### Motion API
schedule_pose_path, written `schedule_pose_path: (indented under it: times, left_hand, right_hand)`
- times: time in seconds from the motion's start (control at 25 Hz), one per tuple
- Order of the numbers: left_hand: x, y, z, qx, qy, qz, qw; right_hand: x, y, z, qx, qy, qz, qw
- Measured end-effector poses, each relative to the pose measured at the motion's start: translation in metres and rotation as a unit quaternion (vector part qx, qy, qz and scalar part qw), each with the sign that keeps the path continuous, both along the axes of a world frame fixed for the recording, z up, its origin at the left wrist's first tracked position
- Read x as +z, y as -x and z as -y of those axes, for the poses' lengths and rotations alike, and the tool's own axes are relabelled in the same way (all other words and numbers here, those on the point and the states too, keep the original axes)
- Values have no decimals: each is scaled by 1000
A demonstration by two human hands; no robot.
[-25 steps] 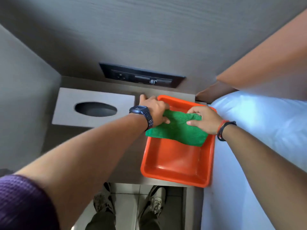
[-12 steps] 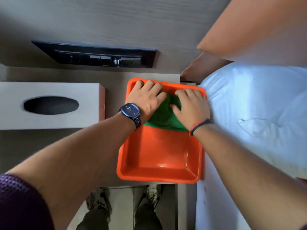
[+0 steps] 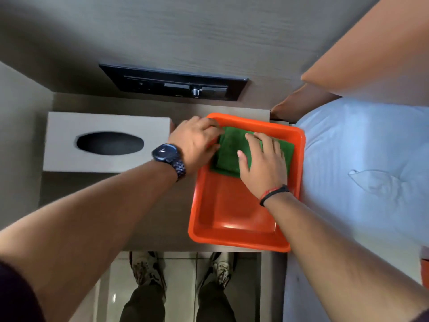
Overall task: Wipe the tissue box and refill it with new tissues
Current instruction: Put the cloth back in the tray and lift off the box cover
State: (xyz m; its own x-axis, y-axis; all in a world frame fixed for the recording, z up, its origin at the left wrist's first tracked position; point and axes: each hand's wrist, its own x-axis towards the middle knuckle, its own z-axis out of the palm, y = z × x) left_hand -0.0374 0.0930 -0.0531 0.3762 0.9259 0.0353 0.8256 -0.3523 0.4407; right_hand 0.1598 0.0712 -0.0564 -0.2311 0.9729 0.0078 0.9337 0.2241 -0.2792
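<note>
A: Under both hands, far end of the orange tray (image 3: 239, 238): folded green cloth (image 3: 228, 151). Right hand (image 3: 263, 163) flat, palm pressing it down; left hand (image 3: 195, 141) pinching its edge.

B: Why?

A: Probably squaring the fold before wiping. Tissue box (image 3: 106, 141) sits just left of the left hand, slot empty, untouched.

B: Surface?

A: Brown bench (image 3: 162, 217), cramped; wall panel (image 3: 174, 84) beyond, bed (image 3: 362, 170) right of the right hand.

Bare desk (image 3: 148, 212) lies open in front of the tissue box (image 3: 106, 141). The orange tray (image 3: 232, 235) blocks the right side, hard against the bed (image 3: 362, 173). Both forearms cross above the desk's near edge.
</note>
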Motion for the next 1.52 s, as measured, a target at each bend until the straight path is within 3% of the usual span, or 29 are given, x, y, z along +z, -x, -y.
schedule_pose_path:
  times: [0.08, 0.16, 0.24, 0.32, 0.44, 0.56, 0.96, 1.36, 1.52]
  left_hand:
    - [11, 48, 9, 114, -37, 23, 993]
    - [17, 102, 22, 266, -28, 17, 964]
    - [15, 148, 36, 414, 12, 27, 910]
    - [10, 186, 51, 524, 73, 33, 848]
    - [0, 225, 68, 590, 199, 56, 780]
    - [-11, 234, 70, 589, 276, 190, 735]
    - [-27, 232, 53, 545, 268, 200, 769]
    - [-21, 230, 43, 528, 298, 202, 769]
    - [-19, 224, 41, 541, 256, 220, 770]
  right_hand:
    - [16, 42, -1, -34, -12, -99, 994]
    - [27, 91, 3, -82, 22, -190, 978]
    - [29, 134, 7, -141, 92, -230, 958]
    - [24, 168, 9, -190, 193, -209, 940]
    - [16, 202, 10, -225, 265, -186, 919]
    - [7, 215, 8, -257, 264, -168, 915]
    - [-5, 208, 3, -328, 231, -178, 898]
    - [-4, 192, 1, -316, 234, -219, 893]
    - [-7, 192, 2, -315, 249, -217, 890]
